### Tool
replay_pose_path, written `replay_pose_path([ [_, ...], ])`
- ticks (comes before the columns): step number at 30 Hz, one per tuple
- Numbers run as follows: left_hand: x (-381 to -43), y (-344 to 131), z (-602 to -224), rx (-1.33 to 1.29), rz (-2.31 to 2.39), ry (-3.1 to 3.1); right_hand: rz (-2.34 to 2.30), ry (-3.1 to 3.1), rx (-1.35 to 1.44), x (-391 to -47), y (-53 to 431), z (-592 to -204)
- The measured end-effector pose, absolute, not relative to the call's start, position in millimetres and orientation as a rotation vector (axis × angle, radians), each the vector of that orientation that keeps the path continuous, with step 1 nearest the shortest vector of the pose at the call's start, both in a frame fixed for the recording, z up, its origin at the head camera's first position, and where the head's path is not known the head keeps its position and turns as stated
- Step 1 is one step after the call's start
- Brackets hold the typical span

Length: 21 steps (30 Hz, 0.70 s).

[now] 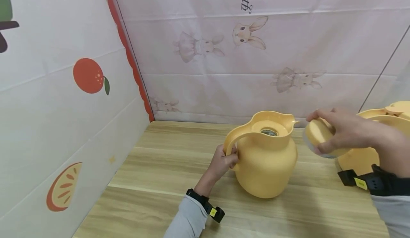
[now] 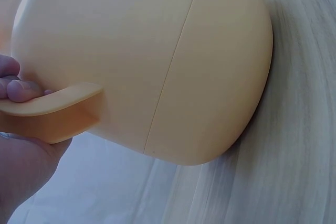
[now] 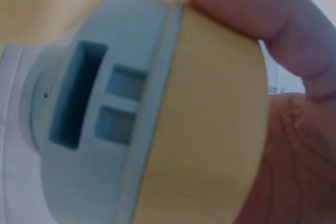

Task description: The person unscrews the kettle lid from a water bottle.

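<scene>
A yellow thermos jug (image 1: 267,167) stands upright on the wooden table, its round mouth uncovered and its spout pointing right. My left hand (image 1: 224,161) grips the jug's handle (image 1: 235,135); in the left wrist view its fingers (image 2: 23,90) curl round the lower part of that handle. To the right of the spout, my right hand (image 1: 349,129) holds the jug's lid (image 1: 320,133) above the table, apart from the jug. The right wrist view shows the lid's yellow top (image 3: 205,124) between thumb and fingers, with a pale blue slotted underside (image 3: 105,114).
A second yellow jug (image 1: 360,159) stands at the right, partly behind my right forearm. Behind the wooden table (image 1: 153,174) hangs a pink cloth with rabbits (image 1: 205,63). A white cloth with fruit prints (image 1: 93,124) covers the left side.
</scene>
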<state>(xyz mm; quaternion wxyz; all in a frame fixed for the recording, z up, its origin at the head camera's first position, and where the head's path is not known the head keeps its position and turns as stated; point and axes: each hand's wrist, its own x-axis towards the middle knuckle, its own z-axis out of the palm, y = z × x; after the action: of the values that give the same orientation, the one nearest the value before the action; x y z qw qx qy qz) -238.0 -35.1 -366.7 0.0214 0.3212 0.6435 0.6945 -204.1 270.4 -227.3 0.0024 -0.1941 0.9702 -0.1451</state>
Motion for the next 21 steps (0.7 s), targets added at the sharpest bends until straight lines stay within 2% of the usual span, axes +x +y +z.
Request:
replay_pose_path([
  [10,-238,-35,-367,1.003,2.155,1.998,-0.455,3.014,-0.652,-206,279,-255],
  [21,-238,-34,-366,1.007,2.155,2.017,-0.492,2.879,-0.508,-205,284,-277],
])
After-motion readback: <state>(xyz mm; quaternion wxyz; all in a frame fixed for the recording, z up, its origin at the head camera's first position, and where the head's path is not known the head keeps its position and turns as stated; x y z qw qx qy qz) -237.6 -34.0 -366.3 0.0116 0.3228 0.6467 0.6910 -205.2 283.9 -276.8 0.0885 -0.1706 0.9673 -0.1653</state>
